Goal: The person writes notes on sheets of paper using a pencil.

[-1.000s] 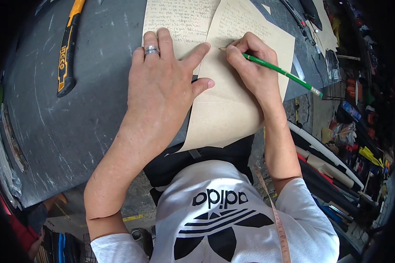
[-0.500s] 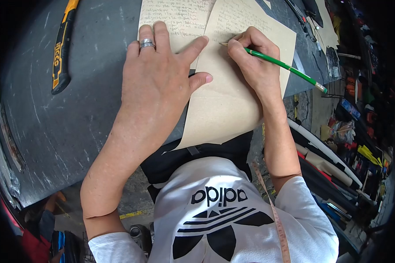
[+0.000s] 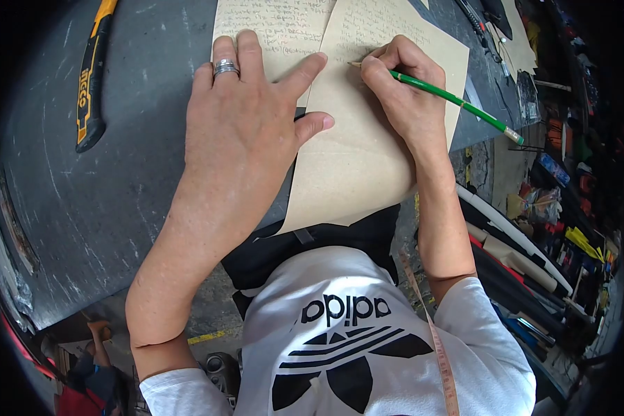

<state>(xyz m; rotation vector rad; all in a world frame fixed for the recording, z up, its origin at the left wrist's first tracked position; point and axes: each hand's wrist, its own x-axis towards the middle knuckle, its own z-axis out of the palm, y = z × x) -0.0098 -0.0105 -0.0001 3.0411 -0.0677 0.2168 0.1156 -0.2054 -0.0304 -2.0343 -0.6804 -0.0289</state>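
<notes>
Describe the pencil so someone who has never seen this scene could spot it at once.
On the dark table, find the right-hand handwritten brown sheet. Over it, the right hand holds the pencil. It is slim and green, unlike the thicker yellow-and-black tool.

Your table (image 3: 139, 90) spreads out under and to the left of your left hand (image 3: 239, 128), dark grey and scored with pale scratches, its surface taking a soft sheen. Nearer your body than that hand, past the table's edge, you have grey, stained floor (image 3: 187, 315) with a worn yellow line (image 3: 208, 338) across it. More floor shows to the right of your right hand (image 3: 409, 87). Beyond it, nearer you than the hand, lie long rolls: a white roll (image 3: 509, 236), a brown roll (image 3: 509, 256) and dark ones beside them. Farther right, your room is crowded with clutter, a crumpled clear bag (image 3: 542, 206) and something bright yellow (image 3: 584, 243) among it. Daylight-pale light reaches your table; the far right is dim.
</notes>
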